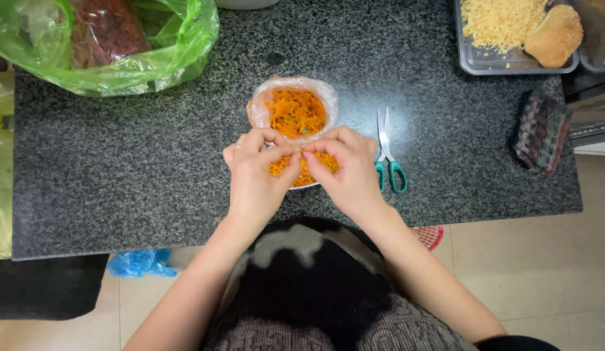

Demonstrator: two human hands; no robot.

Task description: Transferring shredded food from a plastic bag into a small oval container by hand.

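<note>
Dark speckled counter (153, 182) filled most of the view, person stood at its near edge. Big green bag (107, 45) sat at far left with dark reddish stuff inside, contents hard to tell. Metal tray (474, 62) at far right held pale yellow crumbs (500, 23) and a browned bun (554, 36). Folded patterned cloth (541, 130) lay right of centre, near the edge. Clear bag (260, 107) in the middle was open and rolled down over a white bowl (309, 186), full of shredded orange food (296, 112). Looked like the bag was already opened and filled, with handling of the shreds only under way, most of them untouched. Teal-handled scissors (388, 153) lay just right of the bowl, blades shut. Left hand (255, 175) and right hand (348, 169) met over the bowl's near side, fingertips pinched narrow together on a bit of the shreds or the bag rim, could not tell which
</note>
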